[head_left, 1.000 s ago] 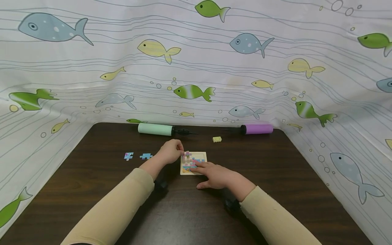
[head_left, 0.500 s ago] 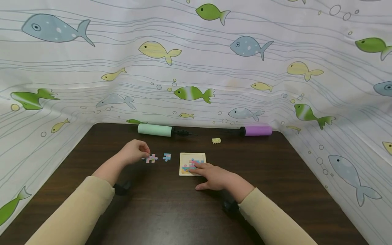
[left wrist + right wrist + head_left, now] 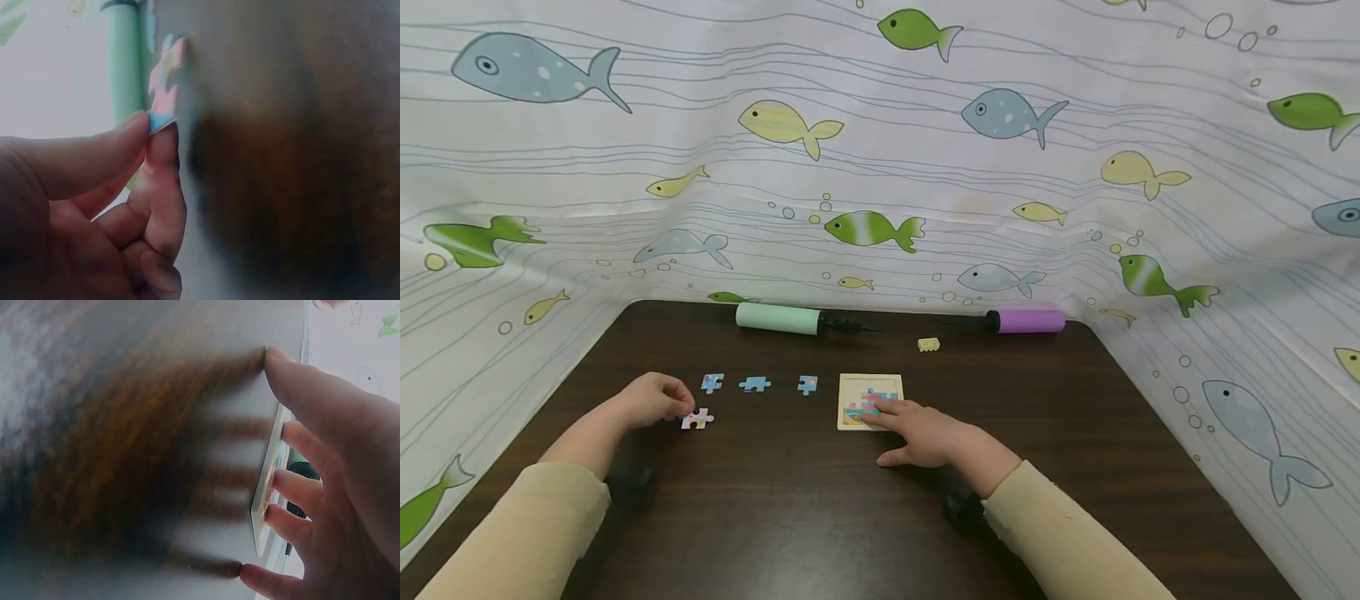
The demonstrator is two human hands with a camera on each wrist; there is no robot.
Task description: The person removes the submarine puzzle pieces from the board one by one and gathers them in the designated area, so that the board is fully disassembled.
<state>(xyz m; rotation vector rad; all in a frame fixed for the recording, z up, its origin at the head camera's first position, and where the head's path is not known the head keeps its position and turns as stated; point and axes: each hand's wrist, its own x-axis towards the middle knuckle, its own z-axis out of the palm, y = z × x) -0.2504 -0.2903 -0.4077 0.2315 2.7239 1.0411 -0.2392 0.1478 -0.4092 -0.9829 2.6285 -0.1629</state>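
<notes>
Between thumb and forefinger, my left hand pinches a pink and blue jigsaw piece, low over the left part of the table. In the head view that puzzle piece sticks out to the right of the fingertips. My right hand rests its spread fingers on the cream puzzle tray. Pink, blue and orange pieces lie joined in the tray's lower and right part, partly hidden by the fingers. In the right wrist view, several fingertips touch the tray, while the thumb and little finger meet the table beside it.
Loose blue puzzle pieces lie in a row left of the tray: one on the left, one in the middle, one on the right. Behind are a mint pump, a purple pump and a yellow block.
My left hand has moved from the tray leftward across the table, carrying the pink piece past the loose blue ones. The right hand stays on the tray.
</notes>
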